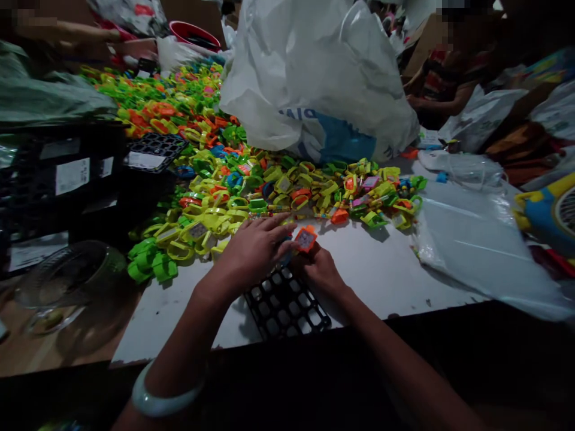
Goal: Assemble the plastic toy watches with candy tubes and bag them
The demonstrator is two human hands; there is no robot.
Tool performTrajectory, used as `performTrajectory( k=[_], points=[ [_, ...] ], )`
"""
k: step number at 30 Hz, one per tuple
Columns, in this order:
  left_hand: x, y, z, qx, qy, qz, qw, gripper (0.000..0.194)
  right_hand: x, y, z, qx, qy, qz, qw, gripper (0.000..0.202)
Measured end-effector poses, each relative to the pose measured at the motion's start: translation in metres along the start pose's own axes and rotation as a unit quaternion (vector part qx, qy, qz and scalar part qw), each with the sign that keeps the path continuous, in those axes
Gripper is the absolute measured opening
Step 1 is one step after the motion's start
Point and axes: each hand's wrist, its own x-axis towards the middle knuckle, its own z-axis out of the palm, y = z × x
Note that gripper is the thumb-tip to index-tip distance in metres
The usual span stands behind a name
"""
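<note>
My right hand (321, 268) is closed on an orange toy watch (306, 239) with a greyish square face, raised a little above the table. Beside it, my left hand (257, 248) reaches in with its fingers stretched out and apart, the tips close to the watch; whether they touch it I cannot tell. Something pale blue shows between the two hands, mostly hidden. Under them lies a black plastic grid tray (287, 305) with rows of openings, its far end covered by my hands. Just beyond spreads a heap of toy watches (224, 206) in yellow, green and orange.
A big white plastic bag (309, 72) stands behind the heap. Stacked black trays (58, 173) and a clear round container (85, 287) are at left. Clear plastic bags (476, 239) lie at right on the white table (377, 269). Other people sit at back left and right.
</note>
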Motion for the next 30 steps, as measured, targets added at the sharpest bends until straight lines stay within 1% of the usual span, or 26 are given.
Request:
performTrajectory(
  k=[3, 5, 8, 10, 14, 17, 22, 25, 28, 30],
  points=[
    [-0.005, 0.0, 0.004, -0.001, 0.016, -0.026, 1.0, 0.044, -0.007, 0.0, 0.001, -0.091, 0.024, -0.028, 0.995, 0.022],
    [-0.007, 0.002, 0.005, 0.0, 0.021, -0.033, 0.999, 0.044, -0.011, -0.002, 0.005, -0.102, 0.033, -0.042, 0.993, 0.023],
    [-0.007, 0.003, 0.004, 0.006, 0.016, -0.026, 1.0, 0.045, -0.015, -0.005, 0.012, -0.112, 0.045, -0.066, 0.991, 0.023],
    [-0.007, 0.002, 0.003, 0.014, 0.011, -0.019, 1.0, 0.045, -0.014, -0.005, 0.015, -0.15, 0.05, -0.079, 0.984, 0.019],
    [-0.005, 0.003, 0.001, 0.039, 0.009, 0.005, 0.999, 0.046, -0.009, -0.001, 0.015, -0.223, 0.027, -0.127, 0.966, 0.023],
    [-0.004, 0.004, 0.001, 0.049, 0.011, -0.001, 0.999, 0.042, -0.007, 0.0, 0.012, -0.216, 0.013, -0.13, 0.968, 0.024],
    [-0.004, 0.006, 0.004, 0.053, 0.007, -0.018, 0.998, 0.037, -0.01, -0.002, 0.013, -0.139, 0.031, -0.11, 0.984, 0.028],
    [-0.005, 0.004, 0.004, 0.046, 0.011, -0.023, 0.999, 0.037, -0.012, -0.004, 0.015, -0.105, 0.041, -0.105, 0.988, 0.026],
    [-0.008, 0.001, 0.002, 0.025, 0.015, -0.008, 1.0, 0.038, -0.01, -0.003, 0.015, -0.112, 0.038, -0.112, 0.987, 0.02],
    [-0.009, 0.0, 0.0, 0.025, 0.014, 0.022, 0.999, 0.041, -0.007, -0.002, 0.016, -0.15, 0.019, -0.133, 0.98, 0.016]
  ],
)
